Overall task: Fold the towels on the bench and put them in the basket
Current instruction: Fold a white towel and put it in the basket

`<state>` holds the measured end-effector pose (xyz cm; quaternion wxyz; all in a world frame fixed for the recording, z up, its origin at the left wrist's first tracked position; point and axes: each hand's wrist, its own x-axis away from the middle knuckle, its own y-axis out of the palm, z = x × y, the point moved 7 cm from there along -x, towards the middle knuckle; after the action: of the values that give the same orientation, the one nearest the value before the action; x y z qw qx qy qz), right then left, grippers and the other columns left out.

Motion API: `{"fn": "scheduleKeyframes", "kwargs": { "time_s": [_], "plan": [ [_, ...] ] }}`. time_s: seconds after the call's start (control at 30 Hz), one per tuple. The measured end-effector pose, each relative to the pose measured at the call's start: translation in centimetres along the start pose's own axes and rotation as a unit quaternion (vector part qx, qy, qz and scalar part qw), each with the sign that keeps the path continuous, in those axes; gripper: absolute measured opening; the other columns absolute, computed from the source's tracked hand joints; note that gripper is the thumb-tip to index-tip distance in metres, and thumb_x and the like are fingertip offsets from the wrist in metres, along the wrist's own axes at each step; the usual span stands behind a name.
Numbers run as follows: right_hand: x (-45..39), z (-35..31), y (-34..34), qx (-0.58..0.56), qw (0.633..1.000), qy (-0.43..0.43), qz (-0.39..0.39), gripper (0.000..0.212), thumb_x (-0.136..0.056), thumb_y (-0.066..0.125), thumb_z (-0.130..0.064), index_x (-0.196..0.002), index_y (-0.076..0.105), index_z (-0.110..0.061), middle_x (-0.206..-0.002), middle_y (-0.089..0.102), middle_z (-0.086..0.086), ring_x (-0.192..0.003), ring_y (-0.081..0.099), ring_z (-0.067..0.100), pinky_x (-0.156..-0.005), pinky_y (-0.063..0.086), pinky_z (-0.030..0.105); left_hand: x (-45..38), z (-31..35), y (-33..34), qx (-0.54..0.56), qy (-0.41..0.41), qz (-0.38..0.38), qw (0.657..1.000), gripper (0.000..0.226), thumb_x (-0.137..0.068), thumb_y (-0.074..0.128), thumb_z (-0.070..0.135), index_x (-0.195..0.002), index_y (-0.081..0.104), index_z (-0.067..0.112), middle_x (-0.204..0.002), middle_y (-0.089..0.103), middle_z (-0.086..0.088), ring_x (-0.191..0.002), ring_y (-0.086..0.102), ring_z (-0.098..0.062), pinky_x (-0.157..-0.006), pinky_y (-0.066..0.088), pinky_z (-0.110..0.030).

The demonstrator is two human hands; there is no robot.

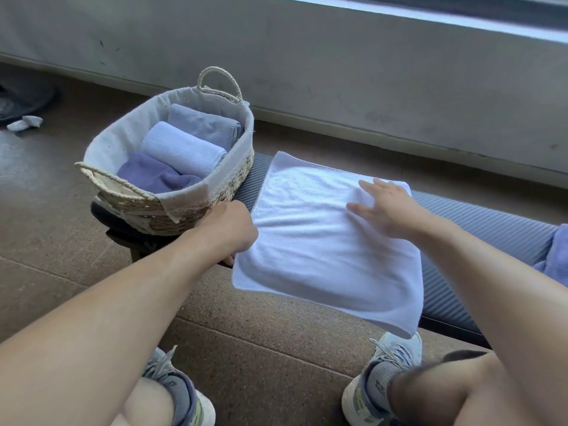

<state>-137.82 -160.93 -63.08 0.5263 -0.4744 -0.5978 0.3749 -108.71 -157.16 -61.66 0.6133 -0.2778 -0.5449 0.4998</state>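
Bench [491,222] padding, grey and ribbed, ran across the brown floor [61,186] below the wall. A white towel [322,247] lay spread flat on it, its near edge hanging over the front. At the bench's left end stood the woven basket [215,182], cloth-lined, holding three folded towels [181,149] in lilac and purple shades. One more purple towel [556,256] sat bunched at the far right. The right hand [387,207] rested flat on the white towel, fingers spread. The left hand [230,229] curled at the towel's left edge, seemingly pinching it.
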Motion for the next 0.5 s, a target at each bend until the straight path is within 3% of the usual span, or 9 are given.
{"fn": "scheduleKeyframes", "kwargs": {
  "time_s": [0.07, 0.13, 0.2, 0.27, 0.37, 0.43, 0.5],
  "plan": [
    [0.2, 0.5, 0.0, -0.01, 1.0, 0.022, -0.001, 0.073, -0.102, 0.039, -0.059, -0.161, 0.02, -0.021, -0.168, 0.013, 0.013, -0.155, 0.006, 0.034, -0.125, 0.007, 0.043, -0.1, 0.3, -0.4, -0.008, -0.001, 0.027, 1.0, 0.022, -0.087, 0.048, 0.008, -0.106, 0.058, 0.002, -0.11, 0.067, -0.019, -0.094, 0.069, -0.036, -0.07, 0.048, -0.034],
    [0.4, 0.4, 0.5, -0.013, 0.999, 0.031, 0.0, 0.071, -0.103, 0.035, -0.058, -0.162, 0.016, -0.022, -0.169, 0.008, 0.011, -0.156, 0.0, 0.033, -0.125, 0.004, 0.042, -0.3, 1.2, -0.7, -0.042, 0.008, 0.078, 0.996, 0.035, -0.09, 0.047, 0.009, -0.125, 0.046, 0.006, -0.127, 0.058, -0.018, -0.115, 0.058, -0.039, -0.079, 0.041, -0.038],
    [0.6, -0.5, 1.0, -0.02, 0.999, 0.025, 0.005, 0.07, -0.104, 0.032, -0.057, -0.162, 0.013, -0.024, -0.17, 0.004, 0.007, -0.156, -0.004, 0.031, -0.125, 0.001, 0.041, -0.2, 3.1, -1.1, -0.055, 0.074, 0.161, 0.983, 0.034, -0.093, 0.045, 0.012, -0.127, 0.046, 0.012, -0.129, 0.055, -0.013, -0.12, 0.053, -0.036, -0.088, 0.041, -0.042],
    [0.7, -1.5, 1.7, -0.014, 1.0, 0.005, 0.016, 0.068, -0.104, 0.03, -0.057, -0.162, 0.011, -0.026, -0.17, 0.002, 0.006, -0.156, -0.006, 0.03, -0.126, 0.0, 0.042, -0.5, 5.4, -0.3, -0.028, 0.186, 0.198, 0.962, 0.039, -0.098, 0.045, 0.016, -0.137, 0.046, 0.017, -0.139, 0.051, -0.008, -0.128, 0.046, -0.031, -0.103, 0.037, -0.044],
    [0.8, -2.6, 2.8, -0.011, 0.998, -0.042, 0.042, 0.063, -0.106, 0.024, -0.053, -0.162, 0.012, -0.026, -0.17, 0.003, 0.006, -0.156, -0.005, 0.029, -0.126, 0.0, 0.042, -2.3, 7.5, 2.5, 0.013, 0.275, 0.107, 0.955, 0.053, -0.106, 0.04, 0.038, -0.156, 0.032, 0.025, -0.166, 0.023, 0.0, -0.154, 0.014, -0.018, -0.125, 0.008, -0.037],
    [1.4, -3.0, 3.7, -0.014, 0.997, -0.065, 0.049, 0.062, -0.105, 0.021, -0.054, -0.162, 0.011, -0.03, -0.17, 0.0, 0.002, -0.156, -0.006, 0.026, -0.126, -0.001, 0.041, -4.0, 7.3, 4.5, -0.007, 0.258, 0.046, 0.965, 0.064, -0.104, 0.03, 0.057, -0.161, 0.016, 0.032, -0.171, 0.001, 0.006, -0.156, -0.009, -0.012, -0.126, -0.007, -0.04],
    [1.7, -3.1, 4.1, -0.008, 0.996, -0.072, 0.06, 0.064, -0.104, 0.018, -0.059, -0.162, 0.009, -0.033, -0.17, -0.002, -0.001, -0.156, -0.008, 0.023, -0.126, -0.003, 0.041, -5.3, 6.8, 5.3, -0.045, 0.227, 0.048, 0.972, 0.073, -0.099, 0.021, 0.068, -0.162, 0.005, 0.034, -0.17, -0.009, 0.008, -0.154, -0.018, -0.012, -0.125, -0.012, -0.043]
  ]
}}
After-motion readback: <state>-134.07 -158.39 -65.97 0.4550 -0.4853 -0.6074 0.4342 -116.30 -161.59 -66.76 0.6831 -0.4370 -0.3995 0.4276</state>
